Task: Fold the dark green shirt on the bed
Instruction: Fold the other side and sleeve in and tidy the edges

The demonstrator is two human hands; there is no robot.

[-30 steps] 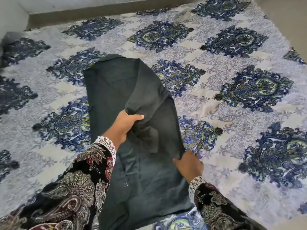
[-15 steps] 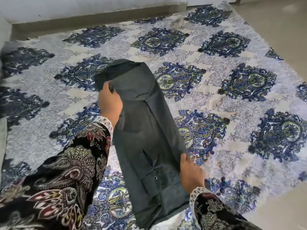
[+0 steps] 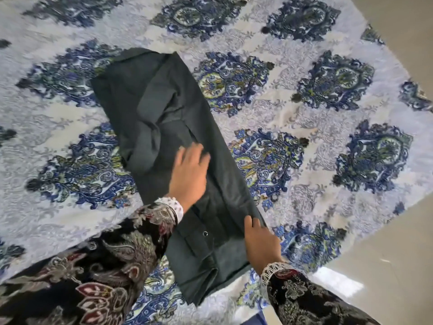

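Dark green shirt: lay on the patterned bedspread as a long narrow strip, sides apparently folded inward, likely readied for an end-to-end fold. Head view: left hand spread open, palm flat on the strip's middle, probably smoothing it. Right hand open too, fingers resting on the near right edge, pinning rather than gripping.

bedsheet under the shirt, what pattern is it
The bedsheet is pale lavender-white with large dark blue, paisley-like medallions touched with yellow-green, repeated in rows. The head view shows it.
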